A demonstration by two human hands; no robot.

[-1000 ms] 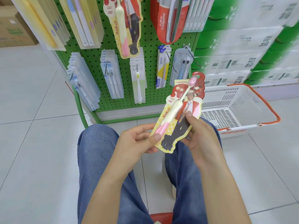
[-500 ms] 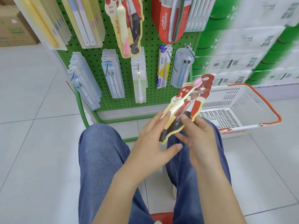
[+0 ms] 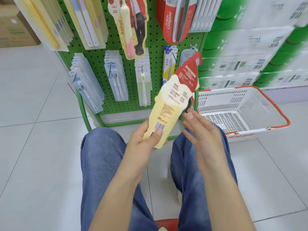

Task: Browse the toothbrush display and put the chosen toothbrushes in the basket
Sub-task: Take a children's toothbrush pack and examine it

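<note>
My left hand [image 3: 146, 139] pinches the toothbrush pack [image 3: 173, 104] by its bottom end, printed back facing me, left of the basket [image 3: 241, 112]. My right hand [image 3: 203, 135] hovers open beside it.

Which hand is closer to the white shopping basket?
Right. The right hand hovers open just beside the basket; the left hand grips the toothbrush pack farther away.

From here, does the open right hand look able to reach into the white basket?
Probably yes. The right hand is open, holds nothing, and sits just left of the basket; nothing lies between them. The left hand holds the toothbrush pack.
</note>
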